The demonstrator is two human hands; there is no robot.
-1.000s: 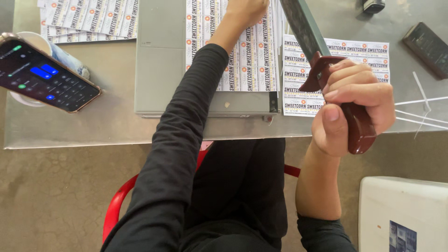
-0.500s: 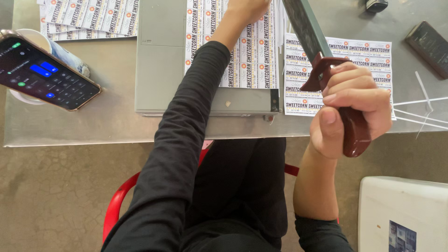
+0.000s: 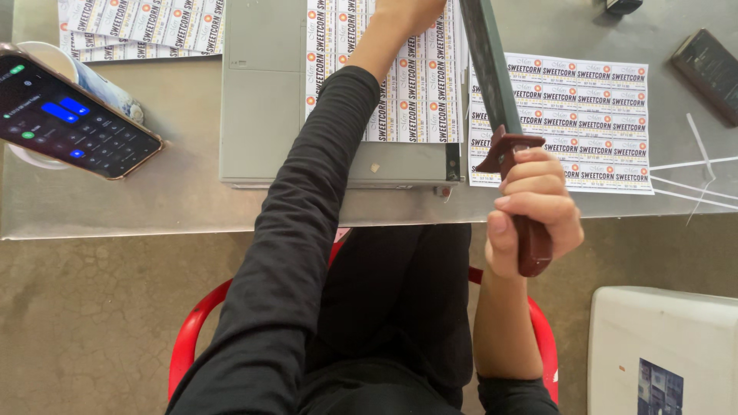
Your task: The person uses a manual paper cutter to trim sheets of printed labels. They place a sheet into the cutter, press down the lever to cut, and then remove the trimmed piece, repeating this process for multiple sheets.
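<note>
Two hands work at a bare grey metal desk [image 3: 154,204] that spans the top of the view, above a mottled concrete floor. On the desk lies a flat grey paper cutter board [image 3: 261,100], and on its right half sits a printed sheet of white labels with orange dots [image 3: 419,84], its right edge along the board's cutting side. The left hand [image 3: 407,11], at the end of a long black sleeve, presses down on that sheet near the frame's top; most of it is cut off by the frame, so I cannot tell how its fingers lie. The long dark cutter blade arm [image 3: 488,65] slants down from the top edge, and the right hand [image 3: 530,204] is clenched around its reddish-brown wooden handle [image 3: 532,246], thumb on the near side, off the desk's front edge. Just right of the blade, a second label sheet [image 3: 584,123] lies flat on the desk. More label sheets [image 3: 138,27] are stacked at the top left. A dark smartphone with a lit screen [image 3: 73,115] leans at the left, over a white cup [image 3: 46,65]. A red chair rim [image 3: 192,338] shows beneath the person. Thin white paper strips [image 3: 692,165] lie at the right, near a black rectangular object [image 3: 711,69].
</note>
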